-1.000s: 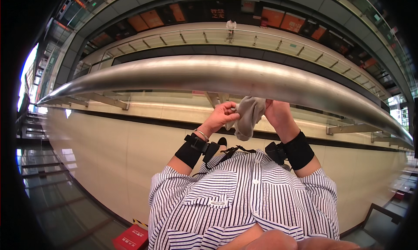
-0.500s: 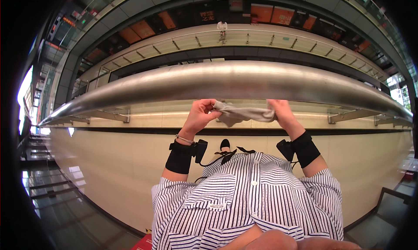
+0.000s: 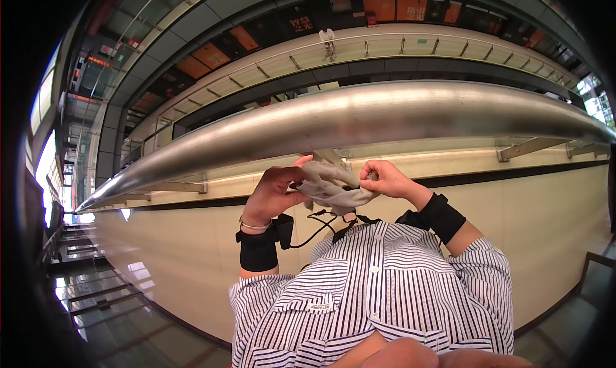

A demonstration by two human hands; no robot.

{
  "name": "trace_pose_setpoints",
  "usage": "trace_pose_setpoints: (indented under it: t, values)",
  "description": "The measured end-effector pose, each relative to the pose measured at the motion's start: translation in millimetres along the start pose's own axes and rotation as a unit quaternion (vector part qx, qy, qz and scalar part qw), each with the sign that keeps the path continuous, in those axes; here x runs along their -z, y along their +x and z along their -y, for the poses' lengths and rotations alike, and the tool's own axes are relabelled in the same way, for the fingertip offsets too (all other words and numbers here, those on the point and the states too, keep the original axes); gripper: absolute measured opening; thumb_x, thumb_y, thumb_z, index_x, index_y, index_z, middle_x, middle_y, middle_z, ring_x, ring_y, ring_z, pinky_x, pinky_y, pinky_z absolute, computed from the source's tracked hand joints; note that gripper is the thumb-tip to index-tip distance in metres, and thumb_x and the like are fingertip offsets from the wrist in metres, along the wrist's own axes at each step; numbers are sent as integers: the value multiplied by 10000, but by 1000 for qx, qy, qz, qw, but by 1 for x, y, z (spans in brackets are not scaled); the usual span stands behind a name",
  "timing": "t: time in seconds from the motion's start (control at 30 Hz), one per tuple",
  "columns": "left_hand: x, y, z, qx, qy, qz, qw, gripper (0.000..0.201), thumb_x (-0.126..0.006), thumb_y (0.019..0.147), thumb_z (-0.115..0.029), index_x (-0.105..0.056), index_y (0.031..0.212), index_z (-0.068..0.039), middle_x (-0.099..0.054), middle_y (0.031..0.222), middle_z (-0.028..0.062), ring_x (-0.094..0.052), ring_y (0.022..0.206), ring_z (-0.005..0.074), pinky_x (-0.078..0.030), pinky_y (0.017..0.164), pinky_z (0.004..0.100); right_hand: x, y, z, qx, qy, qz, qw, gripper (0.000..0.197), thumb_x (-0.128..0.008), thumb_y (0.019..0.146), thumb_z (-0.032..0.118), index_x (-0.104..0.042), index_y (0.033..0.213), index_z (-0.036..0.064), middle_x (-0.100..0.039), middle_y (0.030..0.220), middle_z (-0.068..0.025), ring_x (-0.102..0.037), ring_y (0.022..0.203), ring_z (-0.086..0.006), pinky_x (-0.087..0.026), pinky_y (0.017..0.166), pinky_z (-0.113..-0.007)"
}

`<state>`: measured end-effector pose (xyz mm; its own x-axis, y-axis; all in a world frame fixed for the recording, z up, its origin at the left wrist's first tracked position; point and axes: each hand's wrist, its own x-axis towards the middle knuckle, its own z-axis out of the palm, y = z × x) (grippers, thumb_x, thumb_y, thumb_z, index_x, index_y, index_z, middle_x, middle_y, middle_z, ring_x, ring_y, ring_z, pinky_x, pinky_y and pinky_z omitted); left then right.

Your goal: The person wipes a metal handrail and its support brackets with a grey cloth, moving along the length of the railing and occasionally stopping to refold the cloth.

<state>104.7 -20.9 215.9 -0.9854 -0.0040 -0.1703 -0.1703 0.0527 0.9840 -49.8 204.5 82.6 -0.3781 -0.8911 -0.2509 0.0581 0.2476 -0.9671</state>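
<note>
A crumpled light grey cloth (image 3: 328, 189) hangs in loose folds between my hands, in front of my chest and just on the near side of the metal handrail. Its left end is gripped by my left hand (image 3: 271, 193), with the thumb below and the fingers partly behind the fabric. My right hand (image 3: 389, 179) pinches the right end between curled fingers and thumb. The fabric sags in the middle, and dark gaps show between its folds.
A thick, polished handrail (image 3: 359, 114) crosses ahead of me, with metal brackets (image 3: 536, 148) under it. Across the open drop, a person (image 3: 327, 39) stands by a far railing. Black bands with small devices (image 3: 259, 251) wrap both forearms; a dark cord hangs near the left one.
Both hands have come closer to my body and nearer each other. The cloth, stretched out between them before, is now bunched and sagging. My view has tilted slightly.
</note>
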Motion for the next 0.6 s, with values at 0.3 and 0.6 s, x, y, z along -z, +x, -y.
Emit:
trace_pose_setpoints:
  t: [0.3,0.6]
  values:
    - [-1,-10,-2,-68,123,-6,990,254,-693,690,73,-647,937,37,-609,1119,136,-361,1329,308,-343,1020,385,2,-10,21,-39,-27,142,989,161,-609,877,139,-627,994,30,-559,696,25,-468,607,-49,-420,573,-207]
    - [-7,-3,-25,-122,146,20,982,237,-682,656,87,-642,886,44,-613,1054,149,-535,1058,285,-419,886,364,-23,-7,52,100,-96,-17,990,181,-638,849,125,-632,1017,59,-565,655,-34,-503,573,-82,-415,533,-256]
